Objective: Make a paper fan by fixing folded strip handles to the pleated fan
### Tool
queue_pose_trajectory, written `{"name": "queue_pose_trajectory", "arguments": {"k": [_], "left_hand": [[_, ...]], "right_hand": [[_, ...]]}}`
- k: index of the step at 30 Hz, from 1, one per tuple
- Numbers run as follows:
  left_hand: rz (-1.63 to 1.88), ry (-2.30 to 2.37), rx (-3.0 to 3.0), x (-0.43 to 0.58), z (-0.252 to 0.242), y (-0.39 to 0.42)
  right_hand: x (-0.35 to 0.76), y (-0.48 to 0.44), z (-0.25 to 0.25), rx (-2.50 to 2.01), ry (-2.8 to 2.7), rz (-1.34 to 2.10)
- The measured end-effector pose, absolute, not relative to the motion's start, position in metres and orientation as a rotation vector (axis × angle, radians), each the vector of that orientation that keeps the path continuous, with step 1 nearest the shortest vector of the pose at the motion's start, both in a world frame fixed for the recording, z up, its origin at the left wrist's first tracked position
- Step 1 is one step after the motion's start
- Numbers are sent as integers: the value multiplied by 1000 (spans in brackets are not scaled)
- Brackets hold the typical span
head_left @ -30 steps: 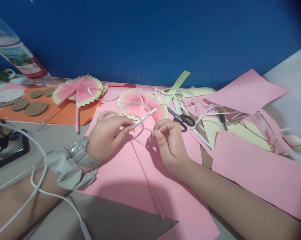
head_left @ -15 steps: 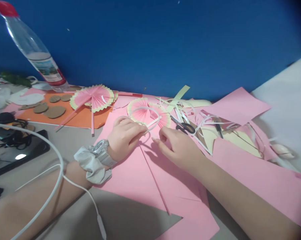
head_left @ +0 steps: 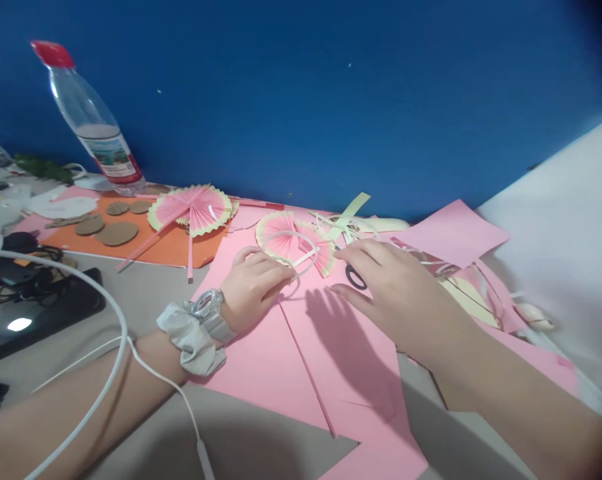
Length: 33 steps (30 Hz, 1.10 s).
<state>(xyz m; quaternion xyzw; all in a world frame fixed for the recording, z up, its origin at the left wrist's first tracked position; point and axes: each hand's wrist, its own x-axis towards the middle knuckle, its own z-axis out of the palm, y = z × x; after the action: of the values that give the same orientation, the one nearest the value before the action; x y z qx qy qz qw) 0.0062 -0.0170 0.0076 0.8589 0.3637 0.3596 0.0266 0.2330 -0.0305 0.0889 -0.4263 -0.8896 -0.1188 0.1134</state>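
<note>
My left hand (head_left: pixel 258 287), wearing a watch and a scrunchie, pinches a thin white strip (head_left: pixel 308 257) curled into a loop. The loop hangs in front of a pleated pink paper fan (head_left: pixel 275 230) with yellow-green edging, lying on pink paper (head_left: pixel 261 347). My right hand (head_left: pixel 375 283) is held palm down over the scissors (head_left: pixel 355 277), thumb and fingers apart. One black handle ring shows between them; the blades are mostly hidden. Whether the fingers touch the scissors I cannot tell. A narrow pink paper strip (head_left: pixel 308 370) lies below my hands.
Another pleated fan (head_left: pixel 205 210) with pink sticks rests on orange paper (head_left: pixel 165 250) beside cardboard discs (head_left: pixel 117 234). A bottle (head_left: pixel 105 143) stands at the back left. White cable (head_left: pixel 118 313) crosses my left arm. Paper scraps (head_left: pixel 351 217) and a pink sheet (head_left: pixel 455 230) lie at right.
My right hand has moved from beside the strip to the right, over the scissors, and its fingers have spread. My left hand keeps its pinch. The camera view has shifted slightly.
</note>
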Motion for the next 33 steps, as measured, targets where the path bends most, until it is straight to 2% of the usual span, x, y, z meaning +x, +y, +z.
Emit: {"name": "queue_pose_trajectory", "arguments": {"k": [4,11,14,19,21,28,33], "left_hand": [[1162,1089,2675,7,6,-17],[1200,1081,2647,8,5,-16],[1175,1029,2658,8,5,-17],[1012,719,2839,11,5,-21],[973,570,2924,14,6,-23],[986,401,3038,19,4,-24],[948,402,3067,17,4,-22]], "right_hand": [[223,-26,94,-1341,-2683,-418],[222,-32,86,-1438,-2789,-294],[228,-48,80,-1517,-2713,-9],[238,-88,75,-1750,-2393,910],[241,-104,70,-1884,-2201,1159],[244,-144,49,-1856,-1928,1534],[246,-149,46,-1841,-1953,1549]]}}
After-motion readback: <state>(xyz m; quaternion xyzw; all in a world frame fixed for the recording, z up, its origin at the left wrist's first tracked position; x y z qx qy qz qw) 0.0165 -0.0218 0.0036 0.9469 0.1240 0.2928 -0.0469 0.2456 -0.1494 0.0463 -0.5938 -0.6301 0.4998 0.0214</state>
